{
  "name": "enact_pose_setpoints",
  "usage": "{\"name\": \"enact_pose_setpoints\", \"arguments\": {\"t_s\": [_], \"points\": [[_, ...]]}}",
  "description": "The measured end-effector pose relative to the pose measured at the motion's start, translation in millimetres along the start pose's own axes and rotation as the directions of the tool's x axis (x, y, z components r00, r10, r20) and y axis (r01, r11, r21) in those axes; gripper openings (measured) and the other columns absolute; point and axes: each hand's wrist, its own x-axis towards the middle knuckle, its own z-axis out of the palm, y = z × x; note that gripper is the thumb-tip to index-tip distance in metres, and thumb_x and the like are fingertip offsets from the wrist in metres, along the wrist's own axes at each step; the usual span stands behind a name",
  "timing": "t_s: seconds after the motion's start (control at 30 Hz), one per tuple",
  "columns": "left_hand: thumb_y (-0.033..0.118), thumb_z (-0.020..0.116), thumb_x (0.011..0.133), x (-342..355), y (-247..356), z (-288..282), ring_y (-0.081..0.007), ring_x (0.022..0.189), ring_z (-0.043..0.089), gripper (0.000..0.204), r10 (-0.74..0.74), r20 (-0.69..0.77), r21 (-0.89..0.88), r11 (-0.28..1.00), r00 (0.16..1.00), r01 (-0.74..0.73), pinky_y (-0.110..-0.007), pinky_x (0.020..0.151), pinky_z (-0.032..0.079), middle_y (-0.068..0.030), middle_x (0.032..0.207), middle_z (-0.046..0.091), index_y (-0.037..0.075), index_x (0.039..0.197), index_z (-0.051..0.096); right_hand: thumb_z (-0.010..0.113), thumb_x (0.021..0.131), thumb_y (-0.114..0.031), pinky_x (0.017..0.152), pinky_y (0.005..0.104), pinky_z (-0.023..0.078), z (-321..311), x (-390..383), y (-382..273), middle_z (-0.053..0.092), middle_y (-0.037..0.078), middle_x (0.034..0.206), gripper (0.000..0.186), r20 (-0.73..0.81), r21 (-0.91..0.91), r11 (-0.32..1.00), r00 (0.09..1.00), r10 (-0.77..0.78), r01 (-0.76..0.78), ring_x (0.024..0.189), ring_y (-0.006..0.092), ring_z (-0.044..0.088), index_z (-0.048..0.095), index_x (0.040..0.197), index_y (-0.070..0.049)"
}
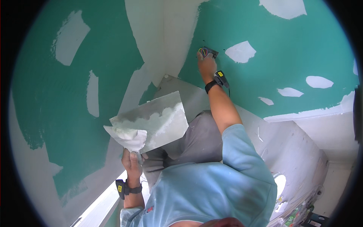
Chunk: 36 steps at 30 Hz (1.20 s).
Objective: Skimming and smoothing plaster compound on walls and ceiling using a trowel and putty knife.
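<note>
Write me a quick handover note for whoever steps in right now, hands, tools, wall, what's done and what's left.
Left hand: holds a putty knife loaded with white filler, resting on the grey plaster board, low at chest level.
Right hand: arm stretched out, fingers at a small wall box with coloured wires in the green wall.
Done: white filler patches dot both green walls; the corner seam is coated.
Left: filler remains on the knife and board; green board around the wall box is bare.
</note>
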Motion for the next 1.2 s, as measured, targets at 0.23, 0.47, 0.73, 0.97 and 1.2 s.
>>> {"name": "enact_pose_setpoints", "arguments": {"t_s": [0.23, 0.47, 0.73, 0.97, 1.2], "points": [[0.048, 0.036, 0.091, 4.2, 3.0, 7.0, -0.0081, 0.049, 0.048, 0.055, 0.037, -0.024, 0.063, 0.997, 0.999, -0.035, -0.02, 0.044, 0.035, -0.0066, 0.063, 0.056, -0.003, 0.107, 0.049, 0.041, 0.089, -0.046, 0.06, 0.0464, 0.048, -10.9, -2.2, 6.7, 0.061, 0.022, 0.072, 0.049, 0.064, -0.026, 0.999, 0.997, 0.04, -0.038, 0.069, 0.0396, 0.061, 0.05, 0.088, 0.002], [0.048, 0.037, 0.091, 7.0, 8.1, 8.3, -0.0084, 0.049, 0.046, 0.056, 0.064, -0.03, 0.059, 0.996, 0.998, -0.062, -0.02, 0.044, 0.034, -0.0062, 0.062, 0.056, -0.004, 0.107, 0.048, 0.039, 0.089, -0.045, 0.07, 0.0476, 0.047, -28.4, 7.8, -6.6, 0.062, 0.024, 0.081, 0.049, 0.207, -0.009, 0.987, 0.965, 0.16, -0.162, 0.078, 0.0403, 0.06, 0.058, 0.084, 0.0], [0.047, 0.038, 0.091, 3.1, 3.9, 4.7, -0.0093, 0.051, 0.048, 0.056, 0.073, -0.048, 0.061, 0.996, 0.996, -0.07, -0.022, 0.046, 0.036, -0.0075, 0.068, 0.056, -0.005, 0.109, 0.048, 0.048, 0.086, -0.042, 0.067, 0.0434, 0.05, -13.0, 22.8, -5.2, 0.064, 0.02, 0.082, 0.042, 0.251, -0.045, 0.981, 0.948, 0.194, -0.189, 0.076, 0.0354, 0.063, 0.062, 0.086, -0.002], [0.046, 0.038, 0.091, -2.5, 0.9, 2.5, -0.0088, 0.05, 0.047, 0.055, 0.058, -0.075, 0.028, 0.998, 0.996, -0.056, -0.021, 0.045, 0.036, -0.0072, 0.066, 0.054, -0.006, 0.108, 0.047, 0.068, 0.074, -0.029, 0.062, 0.038, 0.051, -1.1, 27.0, 22.1, 0.064, 0.018, 0.087, 0.034, 0.217, 0.418, 0.768, 0.874, 0.436, -0.486, 0.071, 0.0307, 0.064, 0.062, 0.091, 0.0], [0.048, 0.039, 0.09, 3.3, 1.9, 6.4, -0.0081, 0.048, 0.044, 0.056, 0.019, -0.072, -0.01, 1.0, 0.997, -0.02, -0.021, 0.045, 0.035, -0.0067, 0.061, 0.055, -0.005, 0.107, 0.047, 0.066, 0.076, -0.007, 0.045, 0.0303, 0.049, 52.6, 15.2, 53.9, 0.06, 0.015, 0.074, 0.026, -0.039, 0.831, 0.49, 0.853, 0.521, -0.262, 0.059, 0.0216, 0.061, 0.054, 0.09, 0.011]]}}
